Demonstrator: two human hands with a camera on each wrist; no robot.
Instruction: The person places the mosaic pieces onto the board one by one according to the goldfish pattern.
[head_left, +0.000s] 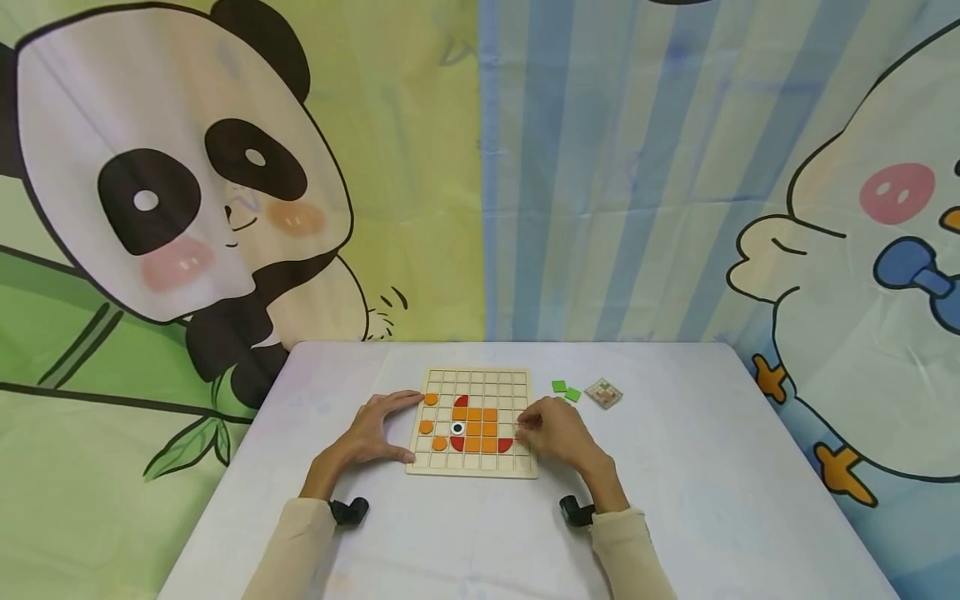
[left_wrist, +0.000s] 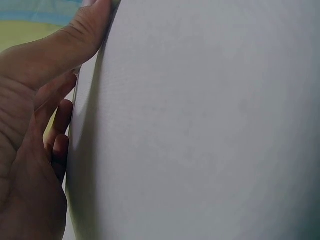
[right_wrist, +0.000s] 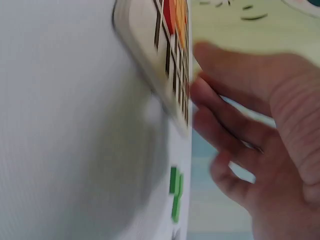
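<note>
A wooden grid board (head_left: 472, 477) lies on the white table. On it, orange square tiles (head_left: 473, 429), red quarter-round tiles (head_left: 506, 446) and a white eye tile (head_left: 457, 428) form a fish-like shape. Orange discs (head_left: 426, 427) sit along its left side. My left hand (head_left: 369, 433) touches the board's left edge, thumb and fingers spread apart. Over the right edge of the board hovers my right hand (head_left: 557, 432), fingers bent and the thumb close to the index finger (right_wrist: 202, 92). Whether a small tile is between those fingertips cannot be seen.
Beyond the right hand lie several green tiles (head_left: 558, 386), partly hidden by it. A small patterned square (head_left: 603, 393) rests to their right. The white table (head_left: 675, 467) ends at a printed cloth backdrop (head_left: 615, 167).
</note>
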